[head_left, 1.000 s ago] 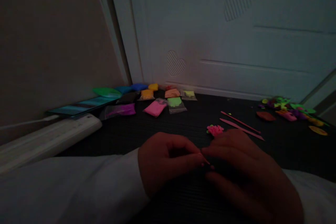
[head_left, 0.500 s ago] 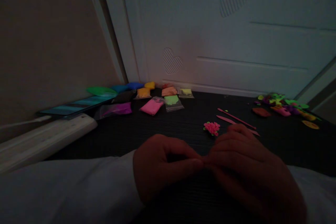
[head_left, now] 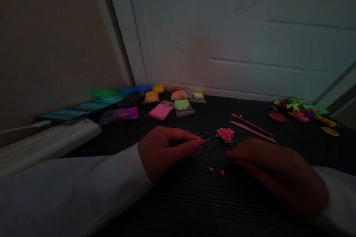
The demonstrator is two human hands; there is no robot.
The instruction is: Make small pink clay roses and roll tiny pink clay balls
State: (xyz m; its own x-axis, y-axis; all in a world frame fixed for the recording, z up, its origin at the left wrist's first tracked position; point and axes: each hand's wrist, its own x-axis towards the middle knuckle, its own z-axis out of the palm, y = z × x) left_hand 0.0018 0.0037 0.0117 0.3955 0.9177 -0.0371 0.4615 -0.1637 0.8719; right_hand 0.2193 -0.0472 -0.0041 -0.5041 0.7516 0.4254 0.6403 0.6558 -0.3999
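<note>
My left hand (head_left: pixel 168 152) is closed, pinching a thin pink strand of modelling clay (head_left: pixel 205 140) between thumb and fingertips, above the dark table. To the right, my right hand (head_left: pixel 280 174) is apart from it, its thumb and fingers pressed together. Whatever may be in that pinch is too small or hidden to make out. Two small pink clay bits (head_left: pixel 222 172) lie on the table between and below the hands. Just beyond the right fingertips sits a pink clay flower cluster (head_left: pixel 226 134) with green edges. Two pink modelling tools (head_left: pixel 253 130) lie behind the right hand.
Bags of coloured clay, including a pink one (head_left: pixel 161 110) and a purple one (head_left: pixel 125 113), line the back left. A phone (head_left: pixel 75 112) rests near a white power strip (head_left: pixel 52 146). Colourful clay pieces (head_left: pixel 303 113) are heaped at right. A white panel (head_left: pixel 228 37) stands behind.
My hands met at the fingertips, then separated. The left moved up and left with the pink strand, the right moved right. The two clay bits on the table are now uncovered.
</note>
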